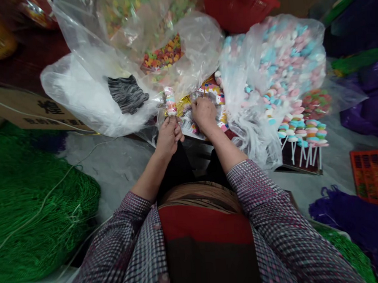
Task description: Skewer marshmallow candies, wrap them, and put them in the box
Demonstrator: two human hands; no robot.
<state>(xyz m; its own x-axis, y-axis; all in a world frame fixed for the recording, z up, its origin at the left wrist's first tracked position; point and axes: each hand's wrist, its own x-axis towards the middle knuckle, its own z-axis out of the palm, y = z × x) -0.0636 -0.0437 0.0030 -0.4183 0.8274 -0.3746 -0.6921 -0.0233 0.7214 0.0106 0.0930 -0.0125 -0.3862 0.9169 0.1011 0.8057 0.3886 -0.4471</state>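
Observation:
My left hand (170,136) is closed round the lower end of a marshmallow lollipop (170,101), which stands upright in clear wrapping with pink, white and blue pieces. Just to the right, my right hand (204,114) reaches down with its fingers curled together. Its fingertips are by a small heap of gold twist ties (183,103), and what they pinch, if anything, is hidden. Beneath this hand lie colourful printed wrappers (220,98). Stacked marshmallow lollipops (302,133) on white sticks lie at the table's right corner.
A large clear bag of ring-shaped gummies (163,54) spreads behind my hands. Pink, white and blue marshmallows fill another bag (282,56) at right. A striped dark cloth (128,94) rests on white plastic. Green netting (37,204) is heaped on the floor at left; a red basin (239,6) stands behind.

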